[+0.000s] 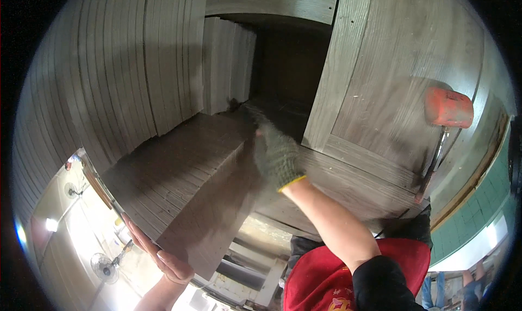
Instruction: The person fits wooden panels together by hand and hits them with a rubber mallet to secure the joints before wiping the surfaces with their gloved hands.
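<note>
Hands: gloved right (276, 156) reaching, grip unclear; bare left (163, 256) flat under board stack (185, 186).

No packages, labels, signs or screens show in this view. The nearest thing to one is a small yellow mark on the red cloth (348, 289) at the lower edge (possibly a printed emblem, too cut off by the frame to tell its shape).
</note>
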`<state>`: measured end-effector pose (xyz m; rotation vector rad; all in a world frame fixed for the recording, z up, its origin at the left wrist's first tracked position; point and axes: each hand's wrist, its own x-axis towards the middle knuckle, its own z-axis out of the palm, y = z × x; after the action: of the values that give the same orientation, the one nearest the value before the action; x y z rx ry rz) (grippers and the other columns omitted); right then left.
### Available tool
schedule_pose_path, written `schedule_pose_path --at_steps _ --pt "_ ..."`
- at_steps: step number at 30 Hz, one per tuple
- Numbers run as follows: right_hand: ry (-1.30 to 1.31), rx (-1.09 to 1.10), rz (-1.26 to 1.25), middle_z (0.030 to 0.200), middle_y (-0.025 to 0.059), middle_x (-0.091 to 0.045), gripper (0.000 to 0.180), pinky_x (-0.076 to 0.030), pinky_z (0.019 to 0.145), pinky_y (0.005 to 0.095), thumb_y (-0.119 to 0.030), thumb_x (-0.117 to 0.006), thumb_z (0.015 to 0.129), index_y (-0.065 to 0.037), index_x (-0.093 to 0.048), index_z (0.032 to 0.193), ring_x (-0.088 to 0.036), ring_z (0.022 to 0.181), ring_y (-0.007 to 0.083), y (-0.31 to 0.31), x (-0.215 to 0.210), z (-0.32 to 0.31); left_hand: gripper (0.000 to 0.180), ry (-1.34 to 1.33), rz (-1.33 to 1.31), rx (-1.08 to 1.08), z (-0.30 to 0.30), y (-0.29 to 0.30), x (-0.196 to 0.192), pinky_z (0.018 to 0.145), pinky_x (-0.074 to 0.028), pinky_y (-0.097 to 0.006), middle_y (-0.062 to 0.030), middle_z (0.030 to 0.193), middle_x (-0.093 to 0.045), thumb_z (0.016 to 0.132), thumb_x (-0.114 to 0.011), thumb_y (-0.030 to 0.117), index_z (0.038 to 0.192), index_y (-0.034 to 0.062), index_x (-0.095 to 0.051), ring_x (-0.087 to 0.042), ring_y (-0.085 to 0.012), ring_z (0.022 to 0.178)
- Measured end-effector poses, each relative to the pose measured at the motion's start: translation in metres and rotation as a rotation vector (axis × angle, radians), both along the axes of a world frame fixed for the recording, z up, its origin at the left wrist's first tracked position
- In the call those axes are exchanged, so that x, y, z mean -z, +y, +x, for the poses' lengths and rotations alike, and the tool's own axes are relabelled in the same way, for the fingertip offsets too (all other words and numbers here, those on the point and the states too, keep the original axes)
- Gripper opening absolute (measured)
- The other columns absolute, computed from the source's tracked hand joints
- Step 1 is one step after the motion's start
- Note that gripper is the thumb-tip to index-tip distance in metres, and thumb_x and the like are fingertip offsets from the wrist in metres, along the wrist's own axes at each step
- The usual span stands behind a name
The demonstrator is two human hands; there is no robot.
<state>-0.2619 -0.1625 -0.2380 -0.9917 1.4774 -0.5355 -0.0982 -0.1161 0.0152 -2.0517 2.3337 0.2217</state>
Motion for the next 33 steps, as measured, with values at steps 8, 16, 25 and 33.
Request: schedule_pose_path --at_steps 8,16,25,33 --pt "-0.184 0.034 -0.139 0.101 0.0205 -0.067 0.034 -0.052 0.083 0.0465 -0.023 -0.054 0.090 -0.005 -0.060 0.119 -0.065 0.092 0.0370 0.046 0.042 0.041 0.066 0.031 -0.071 0.018 -0.002 -0.003 0.007 0.120 -0.011 -0.046 -0.0195 0.161 -0.019 0.101 -0.017 0.037 0.153 -0.0028 -0.022 -0.015 -0.0330 0.150" --pt "-0.683 0.379 -0.195 0.086 0.0109 -0.067 0.024 -0.053 0.058 0.0362 -0.010 -0.058 0.083 -0.006 -0.063 0.106 -0.067 0.068 0.0274 0.039 -0.110 0.022 0.069 -0.018 -0.048 0.041 0.001 0.004 0.002 0.118 -0.011 -0.049 -0.0306 0.158 -0.015 0.101 -0.022 0.035 0.151 -0.0119 -0.016 -0.017 -0.0422 0.147" --pt "-0.494 0.010 -0.614 0.087 0.0114 -0.065 0.038 -0.053 0.063 0.0375 -0.020 -0.064 0.088 0.002 -0.057 0.118 -0.066 0.073 0.0289 0.071 -0.183 0.036 0.069 -0.055 -0.029 -0.030 0.001 0.006 -0.010 0.118 -0.012 -0.050 -0.0319 0.158 -0.014 0.101 -0.025 0.035 0.151 -0.0127 -0.015 -0.018 -0.0449 0.146" --pt "-0.386 -0.107 -0.819 0.061 0.0116 -0.059 0.024 -0.047 0.048 0.0401 -0.015 -0.064 0.084 0.001 -0.059 0.102 -0.058 0.049 0.0293 0.032 -0.203 0.015 0.068 -0.109 -0.065 -0.044 -0.003 0.003 -0.002 0.117 -0.016 -0.050 -0.0335 0.155 -0.022 0.101 -0.026 0.035 0.149 -0.0140 -0.022 -0.023 -0.0467 0.144"
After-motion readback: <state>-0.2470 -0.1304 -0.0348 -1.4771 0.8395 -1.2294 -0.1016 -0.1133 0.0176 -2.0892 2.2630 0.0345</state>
